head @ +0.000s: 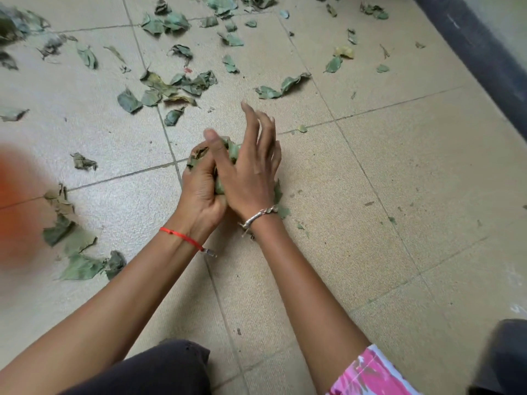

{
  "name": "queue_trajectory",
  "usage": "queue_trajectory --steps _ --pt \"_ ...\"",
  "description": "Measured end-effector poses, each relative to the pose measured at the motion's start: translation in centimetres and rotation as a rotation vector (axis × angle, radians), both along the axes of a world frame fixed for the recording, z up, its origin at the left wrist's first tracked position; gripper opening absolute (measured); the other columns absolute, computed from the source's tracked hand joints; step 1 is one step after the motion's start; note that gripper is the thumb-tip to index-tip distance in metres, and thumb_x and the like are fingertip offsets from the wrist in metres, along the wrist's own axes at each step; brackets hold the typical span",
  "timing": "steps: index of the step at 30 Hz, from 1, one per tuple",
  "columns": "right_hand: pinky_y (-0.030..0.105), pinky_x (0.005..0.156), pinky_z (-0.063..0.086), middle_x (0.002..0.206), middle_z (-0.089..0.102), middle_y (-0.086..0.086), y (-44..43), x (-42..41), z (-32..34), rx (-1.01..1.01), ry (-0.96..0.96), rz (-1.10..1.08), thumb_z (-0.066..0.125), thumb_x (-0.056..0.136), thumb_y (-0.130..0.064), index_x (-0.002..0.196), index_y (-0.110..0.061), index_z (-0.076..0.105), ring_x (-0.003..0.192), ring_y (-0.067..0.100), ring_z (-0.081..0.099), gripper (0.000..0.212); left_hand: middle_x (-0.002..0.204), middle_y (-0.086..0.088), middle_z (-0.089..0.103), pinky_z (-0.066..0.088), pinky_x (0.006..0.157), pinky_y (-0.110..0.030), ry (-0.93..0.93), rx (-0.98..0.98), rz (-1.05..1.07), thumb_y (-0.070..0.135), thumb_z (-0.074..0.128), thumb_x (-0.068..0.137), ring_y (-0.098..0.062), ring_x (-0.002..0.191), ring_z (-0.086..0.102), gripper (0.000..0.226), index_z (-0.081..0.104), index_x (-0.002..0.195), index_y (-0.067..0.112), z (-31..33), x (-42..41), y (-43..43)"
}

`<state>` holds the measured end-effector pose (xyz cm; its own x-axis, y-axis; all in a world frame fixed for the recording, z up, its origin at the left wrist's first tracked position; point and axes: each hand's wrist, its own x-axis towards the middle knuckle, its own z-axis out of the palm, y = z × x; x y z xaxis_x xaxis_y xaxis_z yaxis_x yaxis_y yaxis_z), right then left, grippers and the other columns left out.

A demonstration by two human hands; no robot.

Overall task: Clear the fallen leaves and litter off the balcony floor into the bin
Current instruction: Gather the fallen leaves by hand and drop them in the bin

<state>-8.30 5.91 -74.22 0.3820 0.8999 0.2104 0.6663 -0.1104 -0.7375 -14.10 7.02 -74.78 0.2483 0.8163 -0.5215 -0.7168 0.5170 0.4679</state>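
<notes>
My left hand's [199, 186] grip curls round a crumpled wad of dry green leaves [232, 151] on the beige tiled floor [370, 195] — my right hand [251, 169] presses it, fingers straight. Beyond the wad and left of it, scattered leaves [182, 84] remain — most of the clearing is left, I judge.

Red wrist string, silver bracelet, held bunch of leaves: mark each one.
Red wrist string [182, 238]: head view, middle of the cord.
Silver bracelet [259, 215]: head view, middle links of the chain.
Bunch of leaves [234, 151]: head view, exposed green top of the clump.
</notes>
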Motion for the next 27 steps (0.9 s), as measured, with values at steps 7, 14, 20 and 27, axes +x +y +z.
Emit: queue_trajectory --steps 7,14,20,27 --pt "0.05 0.111 0.027 0.151 0.024 0.006 2.2 8.7 -2.2 -0.199 -0.078 -0.218 0.026 0.085 -0.068 0.134 -0.019 0.041 0.138 0.026 0.024 0.071 0.069 -0.008 0.06 0.051 0.053 -0.026 0.231 0.07 0.099 -0.007 0.047 0.086 -0.02 0.047 0.054 0.026 0.046 0.079 0.018 1.8 -4.6 0.2" --pt "0.032 0.117 0.005 0.156 0.016 -0.001 1.3 4.4 -3.0 -0.323 -0.309 0.354 0.022 0.097 -0.051 0.146 -0.019 0.025 0.144 0.012 0.01 0.059 0.066 -0.005 0.063 0.048 0.049 -0.024 0.296 0.022 0.185 -0.01 0.048 0.085 -0.021 0.051 0.054 0.029 0.048 0.075 0.018 2.4 -8.6 -2.3" --pt "0.005 0.105 0.022 0.148 0.033 -0.009 -4.9 2.7 -0.3 -0.324 0.212 0.629 0.037 0.098 -0.04 0.138 -0.023 0.041 0.131 -0.007 0.024 0.044 0.074 -0.012 0.058 0.051 0.055 -0.029 0.376 -0.025 0.145 -0.007 0.052 0.085 -0.021 0.051 0.054 0.025 0.049 0.077 0.017 2.7 -10.6 -5.7" --pt "0.03 0.117 -0.007 0.156 -0.008 -0.006 -11.3 1.7 -2.5 -0.393 -0.331 0.463 0.026 0.074 -0.079 0.147 -0.025 -0.007 0.142 0.004 -0.011 0.097 0.076 -0.01 0.059 0.053 0.058 -0.031 0.379 -0.109 0.245 -0.006 0.051 0.085 -0.02 0.049 0.054 0.024 0.049 0.083 0.018 2.3 -13.9 -9.7"
